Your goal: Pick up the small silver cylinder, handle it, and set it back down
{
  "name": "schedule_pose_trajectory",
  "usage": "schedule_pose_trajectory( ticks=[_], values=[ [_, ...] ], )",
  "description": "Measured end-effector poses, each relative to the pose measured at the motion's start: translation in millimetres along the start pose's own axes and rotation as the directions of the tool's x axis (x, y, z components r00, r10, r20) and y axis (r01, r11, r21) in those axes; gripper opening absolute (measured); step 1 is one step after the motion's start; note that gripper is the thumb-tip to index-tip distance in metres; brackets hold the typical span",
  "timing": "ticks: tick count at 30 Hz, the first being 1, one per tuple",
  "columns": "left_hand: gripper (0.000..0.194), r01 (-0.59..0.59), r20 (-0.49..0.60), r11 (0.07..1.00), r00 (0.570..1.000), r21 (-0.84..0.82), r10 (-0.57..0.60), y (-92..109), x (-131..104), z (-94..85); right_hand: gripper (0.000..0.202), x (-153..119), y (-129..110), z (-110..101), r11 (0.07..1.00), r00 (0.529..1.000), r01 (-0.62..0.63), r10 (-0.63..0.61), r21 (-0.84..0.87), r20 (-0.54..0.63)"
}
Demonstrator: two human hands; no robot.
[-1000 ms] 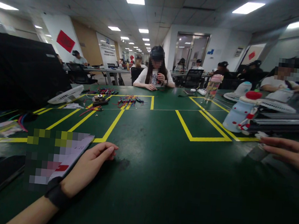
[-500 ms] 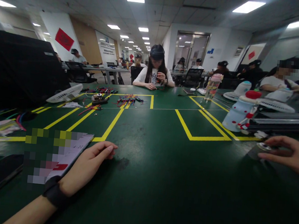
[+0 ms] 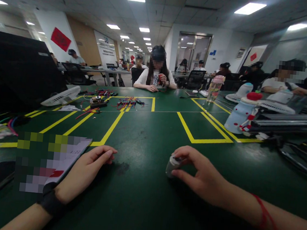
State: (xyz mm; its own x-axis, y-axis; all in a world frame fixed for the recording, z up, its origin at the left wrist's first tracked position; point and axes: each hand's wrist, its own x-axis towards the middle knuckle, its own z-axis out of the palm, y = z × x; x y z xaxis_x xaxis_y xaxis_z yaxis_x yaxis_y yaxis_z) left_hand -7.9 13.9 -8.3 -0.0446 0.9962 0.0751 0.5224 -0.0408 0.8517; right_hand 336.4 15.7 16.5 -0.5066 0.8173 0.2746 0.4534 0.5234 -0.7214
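Observation:
My right hand point(image 3: 199, 170) grips a small grey cylinder point(image 3: 172, 166) between thumb and fingers, just right of the middle of the green table point(image 3: 139, 200). The cylinder stands nearly upright at the tabletop; its exact kind I cannot make out. My left hand point(image 3: 96, 162), with a black band at the wrist, rests on the table with its fingers loosely curled in and the thumb against them. Nothing shows in it. Beside that hand lies a flat device with a lit screen point(image 3: 74, 158), partly blurred out and partly covered by the forearm.
Yellow tape point(image 3: 213, 140) marks boxes on the table. Bundles of coloured wires point(image 3: 130, 103) lie farther back. At right stand a light blue bottle point(image 3: 237, 117), metal rails point(image 3: 285, 124) and black cables point(image 3: 299, 154). A black box point(image 3: 18, 76) is at left. A person point(image 3: 155, 77) sits opposite.
My right hand has brought the grey cylinder from the far right edge leftward to near the table's middle. My left hand stays where it was. The view has shifted slightly.

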Motion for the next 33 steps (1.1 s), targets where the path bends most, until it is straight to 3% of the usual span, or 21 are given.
schedule_pose_trajectory(
  ticks=[3,7,11,16,19,22,28,30,33],
  values=[
    [0.031,0.009,0.008,1.000,1.000,0.007,-0.009,1,-1,-1.5,0.032,9,-7,21,0.998,0.995,0.059,-0.058,-0.003,0.076],
    [0.030,-0.002,0.023,0.998,1.000,0.067,0.001,8,-2,0.3,0.039,8,-1,28,0.999,0.997,0.039,-0.041,0.033,0.065],
    [0.028,-0.101,0.155,0.985,0.985,0.139,0.079,38,-4,16.6,0.056,7,3,29,0.989,0.996,-0.052,0.040,0.140,0.085],
    [0.021,-0.413,0.342,0.908,0.865,0.071,0.367,95,-5,53.4,0.041,10,5,32,0.982,0.994,-0.063,0.046,0.177,0.097],
    [0.016,-0.476,0.374,0.876,0.827,0.071,0.419,113,-3,69.2,0.038,9,6,33,0.987,0.998,-0.041,0.033,0.157,0.057],
    [0.015,-0.462,0.332,0.885,0.846,0.062,0.418,115,-2,74.2,0.037,9,5,32,0.990,0.998,-0.043,0.035,0.131,0.059],
    [0.011,-0.438,0.187,0.899,0.883,-0.006,0.431,104,0,65.5,0.034,11,2,21,0.997,0.994,-0.063,0.058,0.050,0.097],
    [0.011,-0.425,0.204,0.905,0.887,0.009,0.415,97,2,66.0,0.033,10,3,17,0.997,0.994,-0.077,0.077,0.000,0.079],
    [0.009,-0.431,0.319,0.899,0.865,0.081,0.386,84,2,74.3,0.033,8,6,14,0.995,0.995,-0.088,0.091,-0.052,0.051]
  ],
)
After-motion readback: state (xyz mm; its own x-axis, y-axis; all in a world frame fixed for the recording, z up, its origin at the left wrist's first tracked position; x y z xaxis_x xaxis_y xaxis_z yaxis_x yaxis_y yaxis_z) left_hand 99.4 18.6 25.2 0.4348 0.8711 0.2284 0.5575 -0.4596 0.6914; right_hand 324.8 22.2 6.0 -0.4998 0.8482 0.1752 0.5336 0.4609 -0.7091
